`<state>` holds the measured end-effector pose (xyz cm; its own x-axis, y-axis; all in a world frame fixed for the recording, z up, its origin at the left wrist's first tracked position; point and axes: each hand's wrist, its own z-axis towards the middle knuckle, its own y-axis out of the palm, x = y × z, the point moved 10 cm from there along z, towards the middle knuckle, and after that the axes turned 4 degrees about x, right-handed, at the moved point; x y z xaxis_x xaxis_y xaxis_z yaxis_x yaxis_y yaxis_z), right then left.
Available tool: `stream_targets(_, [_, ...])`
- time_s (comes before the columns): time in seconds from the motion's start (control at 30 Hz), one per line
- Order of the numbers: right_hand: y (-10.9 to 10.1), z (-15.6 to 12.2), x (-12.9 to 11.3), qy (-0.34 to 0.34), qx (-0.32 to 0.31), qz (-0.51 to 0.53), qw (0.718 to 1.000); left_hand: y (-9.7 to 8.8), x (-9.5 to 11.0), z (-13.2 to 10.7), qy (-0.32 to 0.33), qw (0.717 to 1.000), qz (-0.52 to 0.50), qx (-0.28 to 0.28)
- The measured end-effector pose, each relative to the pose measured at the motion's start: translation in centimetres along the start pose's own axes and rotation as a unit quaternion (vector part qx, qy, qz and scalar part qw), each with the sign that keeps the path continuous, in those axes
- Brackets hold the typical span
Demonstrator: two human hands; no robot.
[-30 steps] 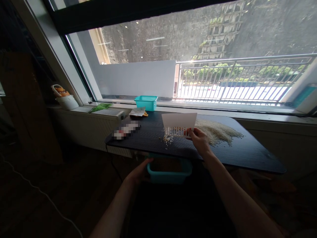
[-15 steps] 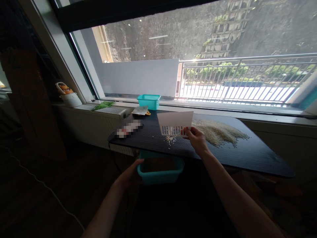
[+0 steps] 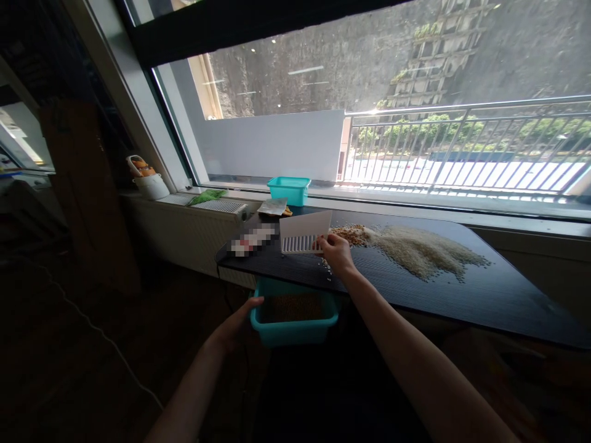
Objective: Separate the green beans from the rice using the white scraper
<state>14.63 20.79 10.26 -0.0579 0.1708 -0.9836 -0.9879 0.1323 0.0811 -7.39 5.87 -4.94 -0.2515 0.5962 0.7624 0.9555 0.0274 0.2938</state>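
Two hands hold things: the right hand (image 3: 336, 251) pinches with its fingers the lower corner of a white slotted plate (image 3: 302, 226), over the dark table (image 3: 480, 301), and the left hand (image 3: 233, 325) grips a turquoise tub (image 3: 295, 334) by its end (thumb on rim, other fingers hidden). From the right hand, this tub stands at seven o'clock, orange-yellow kernels (image 3: 353, 234) between one and two, white grains (image 3: 415, 246) at three.

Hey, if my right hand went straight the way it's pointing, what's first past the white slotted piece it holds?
Past the white slotted piece, your right hand would probably meet the silvery packet by the far edge of the dark table, though depth is unclear.
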Motion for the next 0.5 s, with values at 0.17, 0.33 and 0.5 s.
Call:
stream_targets(0.17, [-2.2, -0.4, -1.0, 0.02, 0.004, -0.001, 1.0, 0.7, 0.1, 0.1, 0.0, 1.0, -0.006, -0.006])
stream_targets(0.33, [2.9, -0.7, -0.8, 0.039, -0.02, 0.005, 0.999, -0.5, 0.3, -0.5, -0.002, 1.0, 0.002, 0.018])
stream_targets(0.5, [5.7, -1.1, 0.6, 0.043, -0.02, -0.028, 0.998, -2.8, 1.1, -2.0, -0.004, 0.999, 0.011, 0.039])
